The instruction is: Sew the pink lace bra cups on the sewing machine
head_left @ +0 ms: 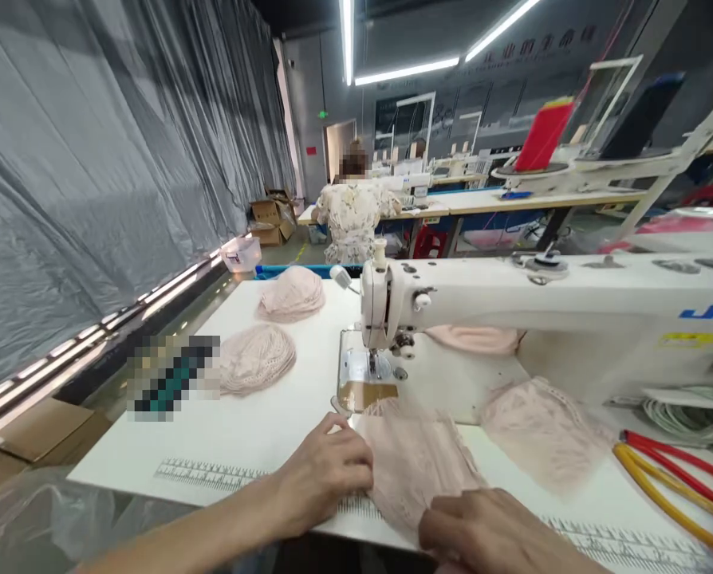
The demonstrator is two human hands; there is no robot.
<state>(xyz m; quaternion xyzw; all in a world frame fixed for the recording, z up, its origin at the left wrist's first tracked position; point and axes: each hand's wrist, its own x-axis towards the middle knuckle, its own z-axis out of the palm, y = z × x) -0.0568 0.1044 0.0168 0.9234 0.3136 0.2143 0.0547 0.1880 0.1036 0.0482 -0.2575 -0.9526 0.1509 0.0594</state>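
A piece of pale pink lace fabric (pixel 419 454) lies on the table in front of the sewing machine (pixel 386 299). Its far edge reaches the brown and metal plate (pixel 368 395) near the presser foot (pixel 373 363). At the fabric's left edge, my left hand (pixel 326 478) is closed with curled fingers pinching it. My right hand (pixel 488 526) grips the near right edge, its fingertips partly hidden by the knuckles. Another pink lace piece (pixel 548 430) rests to the right, under the machine arm.
Two stacks of pink lace pieces, a nearer one (pixel 258 359) and a farther one (pixel 293 293), sit on the left of the white table (pixel 309 383). Red and yellow cords (pixel 661 494) lie at the right. A person (pixel 353 211) sits ahead at another table. Cardboard boxes (pixel 271 219) stand by the curtain.
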